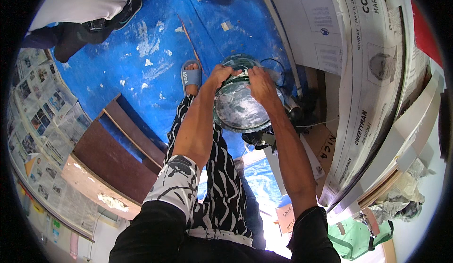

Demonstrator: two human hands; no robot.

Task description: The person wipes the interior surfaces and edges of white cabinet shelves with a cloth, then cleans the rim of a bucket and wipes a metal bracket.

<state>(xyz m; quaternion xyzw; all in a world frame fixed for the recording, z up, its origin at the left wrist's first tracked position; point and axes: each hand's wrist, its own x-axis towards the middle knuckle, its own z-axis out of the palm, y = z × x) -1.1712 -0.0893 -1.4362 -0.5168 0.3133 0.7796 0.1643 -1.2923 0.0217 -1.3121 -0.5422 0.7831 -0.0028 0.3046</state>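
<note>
Both my hands are at the far rim of a round, white-smeared lid (241, 106), over a dark green bucket (241, 59). How the lid and bucket join is hidden behind my fingers. My left hand (224, 75) is closed with its fingers curled at the rim. Beside it, my right hand (262, 87) is also closed on the rim, its forearm passing along the lid's right side. Something small and whitish shows between the two hands; its kind cannot be made out.
Blue sheeting (151, 69) with white splashes covers the floor. Brown wooden boards (111, 145) stand at left. Newspaper-covered panels (363, 102) rise at right, with a black cable (278, 65) near the bucket. Another person's dark-trousered leg (71, 39) is at upper left. My sandalled foot (190, 76) stands beside the bucket.
</note>
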